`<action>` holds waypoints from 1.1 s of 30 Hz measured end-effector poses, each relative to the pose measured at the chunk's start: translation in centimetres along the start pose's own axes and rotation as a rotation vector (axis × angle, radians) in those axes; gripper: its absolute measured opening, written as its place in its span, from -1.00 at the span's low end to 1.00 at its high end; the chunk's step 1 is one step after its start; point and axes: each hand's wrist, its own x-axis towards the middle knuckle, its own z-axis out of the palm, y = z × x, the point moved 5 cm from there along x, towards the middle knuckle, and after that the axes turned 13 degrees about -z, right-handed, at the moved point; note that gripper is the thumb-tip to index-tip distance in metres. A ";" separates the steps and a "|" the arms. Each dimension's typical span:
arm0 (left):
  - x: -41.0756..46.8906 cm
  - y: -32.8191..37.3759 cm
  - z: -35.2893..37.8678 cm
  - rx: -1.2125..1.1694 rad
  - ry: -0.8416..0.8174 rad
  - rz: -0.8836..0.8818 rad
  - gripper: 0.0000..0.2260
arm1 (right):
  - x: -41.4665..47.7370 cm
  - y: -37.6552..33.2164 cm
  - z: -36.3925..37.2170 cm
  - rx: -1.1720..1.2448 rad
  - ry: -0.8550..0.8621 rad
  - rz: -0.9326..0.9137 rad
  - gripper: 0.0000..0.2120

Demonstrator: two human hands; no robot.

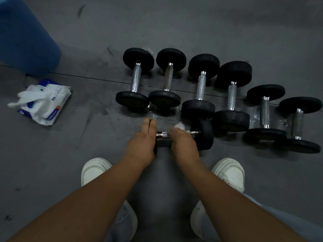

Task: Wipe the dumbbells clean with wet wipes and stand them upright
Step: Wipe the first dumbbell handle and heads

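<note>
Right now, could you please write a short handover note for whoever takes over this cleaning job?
Left hand grips the left head of the lying dumbbell. Right hand presses a wipe on its handle. Six dumbbells stand upright in a row behind it. Left to do: finish wiping this one, then stand it up. Wipes pack lies far left.

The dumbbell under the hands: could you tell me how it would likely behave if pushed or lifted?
Lying on its side on round plates, the dumbbell would probably roll if pushed. Its thick plates and metal bar suggest it is heavy for its size. The shiny bar under the wet wipe may be slippery.
</note>
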 end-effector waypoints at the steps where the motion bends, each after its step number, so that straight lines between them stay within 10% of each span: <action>1: -0.1 0.0 0.0 -0.006 0.005 0.001 -0.15 | 0.2 -0.8 0.3 0.049 -0.063 -0.038 -0.82; 7: -1.3 0.0 0.1 0.049 0.074 0.005 -0.16 | 0.6 0.1 0.1 -0.060 0.044 -0.064 -0.88; 20: 1.1 0.3 -2.4 0.237 -0.139 0.121 0.12 | 2.9 0.0 -1.4 -0.216 -0.300 -0.289 -0.84; 33: 1.5 0.6 -2.3 0.253 -0.178 0.160 0.04 | 0.3 0.4 0.4 -0.204 -0.367 -0.124 -0.71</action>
